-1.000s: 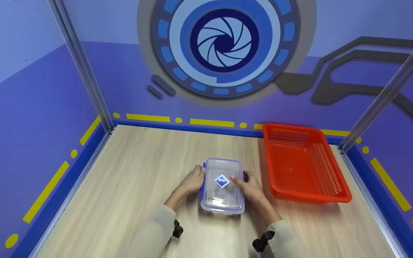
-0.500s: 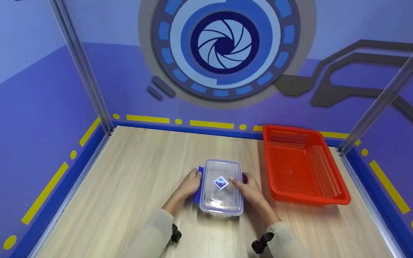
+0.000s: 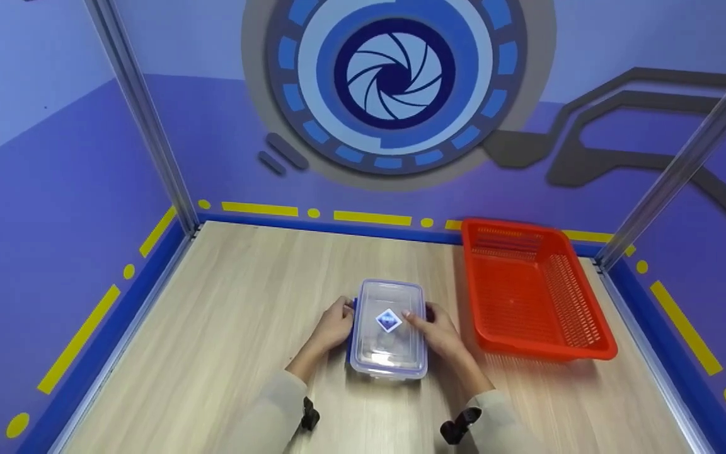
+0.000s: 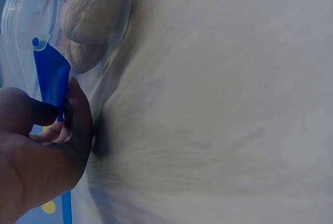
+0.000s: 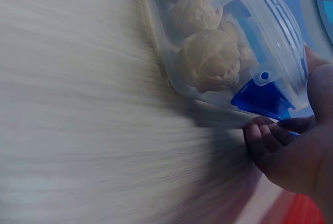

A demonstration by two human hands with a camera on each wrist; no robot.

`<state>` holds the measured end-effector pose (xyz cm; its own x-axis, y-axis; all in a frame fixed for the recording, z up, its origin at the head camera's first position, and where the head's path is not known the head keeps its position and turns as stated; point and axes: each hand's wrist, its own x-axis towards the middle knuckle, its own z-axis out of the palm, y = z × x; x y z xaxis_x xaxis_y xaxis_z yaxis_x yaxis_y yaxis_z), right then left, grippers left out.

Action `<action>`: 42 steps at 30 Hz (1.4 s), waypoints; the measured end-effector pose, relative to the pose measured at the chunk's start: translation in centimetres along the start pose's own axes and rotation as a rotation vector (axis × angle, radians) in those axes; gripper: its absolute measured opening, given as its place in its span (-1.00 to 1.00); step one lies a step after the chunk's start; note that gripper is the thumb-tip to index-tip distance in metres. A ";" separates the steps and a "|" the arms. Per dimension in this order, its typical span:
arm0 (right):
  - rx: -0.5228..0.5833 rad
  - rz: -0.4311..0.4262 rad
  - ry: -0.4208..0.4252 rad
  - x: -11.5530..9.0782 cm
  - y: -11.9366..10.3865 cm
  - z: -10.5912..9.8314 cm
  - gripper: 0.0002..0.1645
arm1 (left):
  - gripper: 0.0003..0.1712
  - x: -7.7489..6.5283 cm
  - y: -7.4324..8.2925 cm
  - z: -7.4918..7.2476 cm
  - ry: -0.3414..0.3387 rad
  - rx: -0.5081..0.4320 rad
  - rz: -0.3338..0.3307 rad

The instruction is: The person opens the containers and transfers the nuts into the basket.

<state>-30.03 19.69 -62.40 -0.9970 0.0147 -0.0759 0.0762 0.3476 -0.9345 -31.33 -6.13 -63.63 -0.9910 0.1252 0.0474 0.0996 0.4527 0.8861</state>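
Note:
A clear plastic food storage box (image 3: 394, 350) stands on the table in front of me, its lid on and a diamond-shaped label on top. Several walnuts (image 5: 208, 60) show through its side in both wrist views. My left hand (image 3: 336, 325) pinches the blue side clip (image 4: 51, 73) between thumb and fingers; the clip sticks out from the wall. On the opposite side, my right hand (image 3: 440, 329) has its thumb on the lid and its curled fingers at the other blue clip (image 5: 263, 99), which also stands away from the box.
To the right, a red plastic basket (image 3: 511, 302) with perforated walls sits against the back panel. Wood-patterned tabletop (image 3: 243, 284) surrounds the box. Blue printed panels (image 3: 60, 252) and metal posts (image 3: 142, 113) enclose the left, back and right sides.
The left clip swung outward from the box half a second ago and is now closer to its side, with my left hand following. My right hand keeps nearly the same place.

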 end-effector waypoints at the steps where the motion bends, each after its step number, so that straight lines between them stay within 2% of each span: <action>1: 0.001 -0.001 -0.003 0.0 0.0 -0.1 -0.03 | -0.79 0.0 0.1 0.0 -0.006 0.008 0.002; 8: 0.002 0.002 -0.011 0.0 -0.1 -0.3 -0.03 | -0.76 0.1 0.2 -0.1 -0.041 0.082 0.032; 12: -0.027 0.003 -0.017 0.0 -0.2 -0.4 -0.03 | -0.76 0.2 0.4 -0.3 -0.046 0.089 0.022; 15: -0.041 -0.008 -0.025 0.1 -0.3 -0.3 -0.06 | -0.76 0.1 0.6 -0.4 -0.045 0.090 0.011; 23: 0.010 0.002 -0.023 0.1 -0.3 -0.2 -0.10 | -0.74 -0.3 1.0 -0.3 -0.057 0.094 -0.011; 27: 0.012 -0.001 -0.022 0.1 -0.4 -0.4 -0.11 | -0.74 -0.1 0.9 -0.8 -0.049 0.081 -0.056; 30: 0.022 0.001 -0.027 0.0 -0.6 -0.7 -0.13 | -0.73 0.0 1.0 -1.5 -0.014 0.069 -0.078; 32: 0.017 0.002 -0.035 -0.2 -0.8 -1.0 -0.12 | -0.70 0.1 1.3 -2.0 0.026 0.071 -0.071; 36: -0.039 -0.027 -0.036 -0.8 -1.1 -1.5 -0.12 | -0.67 -0.2 2.3 -3.0 0.095 0.092 -0.004; 42: -0.116 -0.118 -0.029 -2.2 -2.2 -2.0 -0.20 | -0.55 -1.1 3.9 -3.4 0.053 0.071 0.037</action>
<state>-28.01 20.74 -59.51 -0.9980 -0.0590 0.0206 -0.0451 0.4516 -0.8911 -30.14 -7.49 -58.63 -0.9897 0.0972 0.1055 0.1406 0.5106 0.8482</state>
